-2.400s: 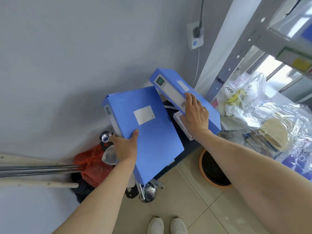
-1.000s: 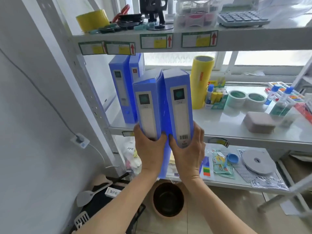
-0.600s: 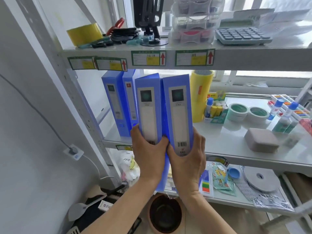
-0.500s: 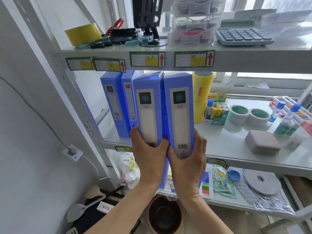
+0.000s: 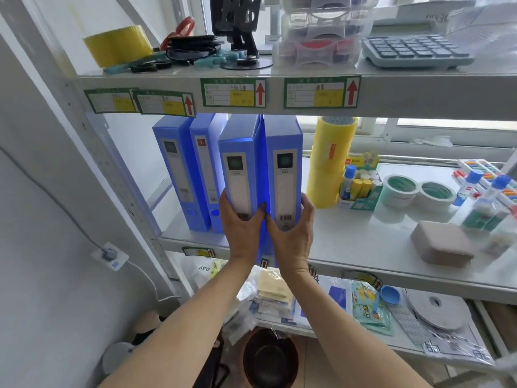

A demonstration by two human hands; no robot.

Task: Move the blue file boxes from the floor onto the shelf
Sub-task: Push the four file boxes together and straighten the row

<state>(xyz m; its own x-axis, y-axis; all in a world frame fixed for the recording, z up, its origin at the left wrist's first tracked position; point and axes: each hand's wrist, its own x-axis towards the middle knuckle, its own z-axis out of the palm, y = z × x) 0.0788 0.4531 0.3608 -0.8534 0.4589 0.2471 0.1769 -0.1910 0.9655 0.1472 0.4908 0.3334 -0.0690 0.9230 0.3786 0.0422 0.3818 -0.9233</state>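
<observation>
Two upright blue plastic file boxes with white spine labels held side by side, touching: left hand [image 5: 242,228] wraps the lower end of the left held file box [image 5: 240,169], right hand [image 5: 291,233] wraps the lower end of the right held file box [image 5: 284,169]. Fingers [image 5: 306,204] of each hand curl closed around the outer box sides, thumbs meet at the seam between the spines. Landmark: tall yellow film roll [image 5: 330,161] standing on the white metal middle shelf [image 5: 363,242]. Held pair sits just left of that roll, spines facing the camera, lower ends at the shelf's front edge; cannot tell if the bottoms rest on the shelf surface, hands hide them. Further left of the roll, past the held pair, two more blue file boxes [image 5: 190,169] stand upright on the same shelf, the nearer one just beside the left held box. Right of the roll: a small carton of glue sticks [image 5: 359,183], then two green-cored tape rolls [image 5: 416,191]. Above the roll, on the upper shelf: a grey calculator [image 5: 414,51].
</observation>
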